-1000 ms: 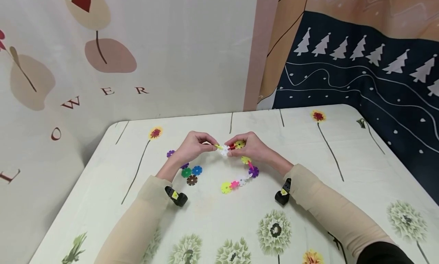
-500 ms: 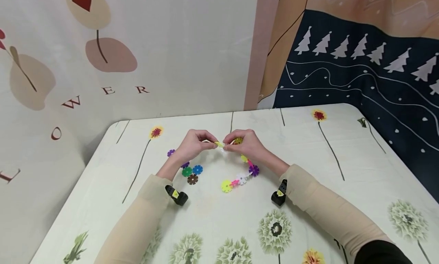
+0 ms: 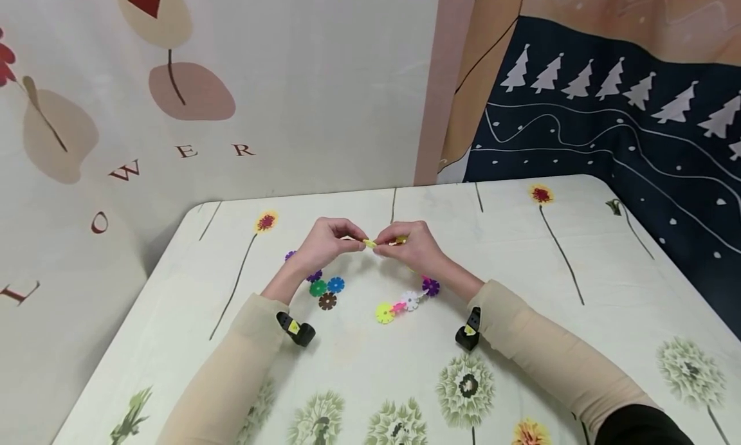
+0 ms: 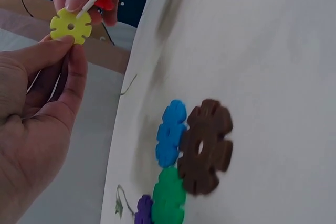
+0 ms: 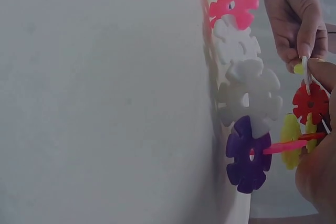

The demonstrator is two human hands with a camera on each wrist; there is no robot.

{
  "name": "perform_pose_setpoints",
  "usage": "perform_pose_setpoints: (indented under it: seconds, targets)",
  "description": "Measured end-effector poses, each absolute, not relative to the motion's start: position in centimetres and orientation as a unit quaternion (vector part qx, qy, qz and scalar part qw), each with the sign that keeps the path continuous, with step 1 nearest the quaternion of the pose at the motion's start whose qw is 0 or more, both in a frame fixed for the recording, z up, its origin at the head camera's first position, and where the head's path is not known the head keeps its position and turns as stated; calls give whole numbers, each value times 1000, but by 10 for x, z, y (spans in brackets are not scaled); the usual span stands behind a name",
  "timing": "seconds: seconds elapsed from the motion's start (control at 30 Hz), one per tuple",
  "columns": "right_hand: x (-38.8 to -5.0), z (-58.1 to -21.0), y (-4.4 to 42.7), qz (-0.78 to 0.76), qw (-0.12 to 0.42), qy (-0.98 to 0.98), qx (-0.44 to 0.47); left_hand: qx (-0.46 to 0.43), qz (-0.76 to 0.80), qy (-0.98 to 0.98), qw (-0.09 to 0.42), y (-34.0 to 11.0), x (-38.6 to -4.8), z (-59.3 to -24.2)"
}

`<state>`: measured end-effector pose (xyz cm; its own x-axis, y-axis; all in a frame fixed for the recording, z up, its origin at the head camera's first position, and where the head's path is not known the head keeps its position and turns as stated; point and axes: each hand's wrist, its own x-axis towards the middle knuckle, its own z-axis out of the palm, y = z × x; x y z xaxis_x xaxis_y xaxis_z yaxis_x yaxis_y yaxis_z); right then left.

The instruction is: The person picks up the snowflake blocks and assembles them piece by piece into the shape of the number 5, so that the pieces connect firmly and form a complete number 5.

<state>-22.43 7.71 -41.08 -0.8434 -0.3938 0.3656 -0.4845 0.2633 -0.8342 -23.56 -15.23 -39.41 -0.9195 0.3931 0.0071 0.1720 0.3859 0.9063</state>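
Note:
My left hand (image 3: 324,247) pinches a yellow notched plastic disc (image 4: 71,26) between thumb and fingertips. My right hand (image 3: 421,249) pinches a white notched disc (image 5: 307,74), seen edge-on, which meets the yellow one; how deep their slots engage I cannot tell. From that white disc a linked chain runs on through a red disc (image 5: 310,103) and more yellow and pink ones to a purple disc (image 5: 249,155). The chain's far part, with white discs (image 5: 249,98), a pink disc (image 5: 233,3) and a yellow disc (image 3: 384,313), lies on the table. My right fingers hide part of it.
Loose discs lie below my left hand: brown (image 3: 327,301), blue (image 3: 336,285), green (image 3: 318,288) and purple (image 3: 314,276), with another purple disc (image 3: 291,256) partly behind the wrist. A flower-printed cloth covers the table (image 3: 347,381). Fabric walls (image 3: 324,85) stand behind it.
The white disc in my right hand has turned from face-on to edge-on and come against the yellow disc. The right hand has shifted slightly left; the left hand has barely moved.

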Motion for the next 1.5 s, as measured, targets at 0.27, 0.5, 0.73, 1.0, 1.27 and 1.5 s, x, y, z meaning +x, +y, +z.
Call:
perform_pose_setpoints:
  seconds: [0.27, 0.5, 0.73, 1.0, 1.27, 1.5]
  targets:
    - [-225, -413, 80, 529, 42, -800, 281, 148, 502, 844, 116, -181, -230, -390]
    - [-225, -412, 79, 524, 41, -804, 280, 152, 453, 862, 172, -207, -223, -400]
    - [-225, -411, 80, 523, 33, -805, 278, 200, 423, 857, 215, -209, -219, -408]
    - [-226, -413, 81, 531, 28, -802, 272, 251, 387, 860, 216, -209, -219, -413]
    - [-226, -413, 82, 535, 31, -801, 266, 251, 386, 855, 236, -208, -216, -410]
    - [-225, -414, 84, 536, 30, -802, 259, 246, 400, 850, 238, -207, -218, -410]
